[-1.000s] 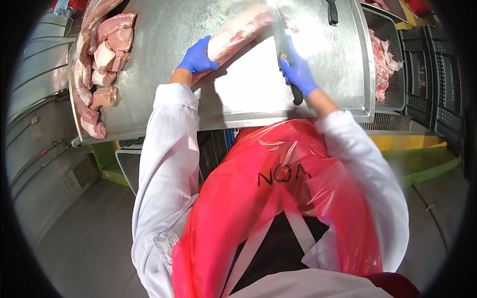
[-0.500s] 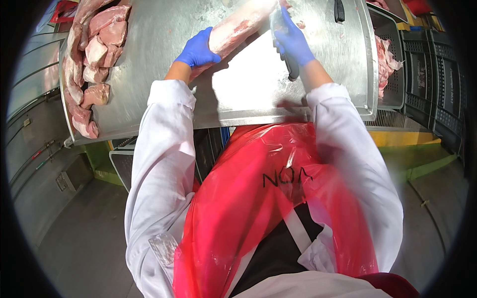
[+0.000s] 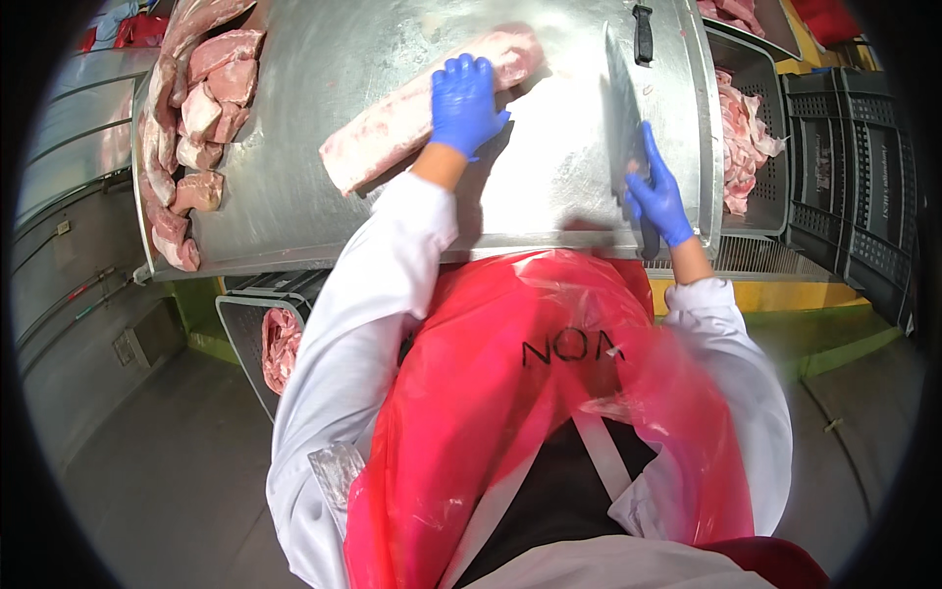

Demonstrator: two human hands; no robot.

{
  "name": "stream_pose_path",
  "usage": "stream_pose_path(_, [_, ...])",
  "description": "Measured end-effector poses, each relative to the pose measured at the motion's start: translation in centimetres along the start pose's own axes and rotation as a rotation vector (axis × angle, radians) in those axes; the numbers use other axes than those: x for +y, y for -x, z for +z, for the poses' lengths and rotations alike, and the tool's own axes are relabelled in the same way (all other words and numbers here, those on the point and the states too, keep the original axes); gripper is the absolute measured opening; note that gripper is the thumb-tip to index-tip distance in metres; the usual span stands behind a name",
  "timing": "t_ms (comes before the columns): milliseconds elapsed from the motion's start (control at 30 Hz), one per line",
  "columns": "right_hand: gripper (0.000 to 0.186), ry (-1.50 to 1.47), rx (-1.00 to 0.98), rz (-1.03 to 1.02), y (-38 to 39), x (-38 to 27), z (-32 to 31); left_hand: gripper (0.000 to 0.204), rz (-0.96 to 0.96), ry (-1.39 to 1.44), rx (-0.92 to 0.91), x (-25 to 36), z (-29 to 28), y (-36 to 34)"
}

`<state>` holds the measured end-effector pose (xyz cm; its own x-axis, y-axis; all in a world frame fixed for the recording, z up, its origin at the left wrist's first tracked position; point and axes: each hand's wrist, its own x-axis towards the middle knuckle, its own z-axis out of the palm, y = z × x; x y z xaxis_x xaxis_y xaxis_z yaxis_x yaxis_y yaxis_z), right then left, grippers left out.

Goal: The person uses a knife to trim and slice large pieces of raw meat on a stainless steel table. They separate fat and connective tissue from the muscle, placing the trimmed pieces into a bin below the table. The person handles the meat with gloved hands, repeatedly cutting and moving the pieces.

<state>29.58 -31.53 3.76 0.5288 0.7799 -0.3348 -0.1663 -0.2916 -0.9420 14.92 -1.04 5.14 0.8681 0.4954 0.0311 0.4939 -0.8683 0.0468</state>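
A long, pale pink meat loin (image 3: 378, 137) lies diagonally on the metal table (image 3: 549, 211). My blue-gloved left hand (image 3: 465, 110) is laid across its middle, the fingers bent over the far side and the thumb out to the right. Nearer the table's right side, my gloved right hand (image 3: 659, 199) is closed round the dark handle of a long knife (image 3: 618, 93). The blade points away from me, apart from the loin and slightly blurred. Part of the handle is hidden by my fingers.
Cut meat pieces (image 3: 218, 93) and long strips line the table's left edge. A black-handled object (image 3: 643, 34) lies at the far right. Beside the table stand a grey bin of trimmings (image 3: 746, 137) and black crates (image 3: 863, 167). Below its near edge, another bin (image 3: 238, 329) holds meat.
The loin now lies lower and further left, with my left hand shifted from its near end to its middle. My right hand has moved right and nearer with the knife, away from the loin.
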Motion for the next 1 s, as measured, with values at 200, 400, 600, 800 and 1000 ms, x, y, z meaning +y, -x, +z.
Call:
stream_pose_path(200, [0.079, -0.06, 0.032, -0.068, -3.6, -0.4, -1.9, 0.031, -0.302, 0.204, -0.158, 1.3, 2.3, -3.0])
stream_pose_path(400, [0.074, 0.145, -0.121, -0.029, -10.0, -0.7, 3.2, 0.034, -0.414, 0.396, -0.004, -2.3, 3.0, -1.7])
stream_pose_path(600, [0.068, 0.267, -0.317, -0.208, -19.0, -2.6, 11.6, 0.029, -0.319, 0.591, 0.141, -2.0, 2.6, -2.5])
stream_pose_path(800, [0.068, 0.494, -0.454, -0.478, -15.0, 1.5, 10.3, 0.026, -0.23, 0.607, 0.087, -4.7, -0.7, -1.4])
stream_pose_path(1000, [0.07, 0.432, -0.574, -0.2, -16.1, -4.7, 14.7, 0.022, -0.228, 0.875, 0.112, -11.4, -0.8, -2.3])
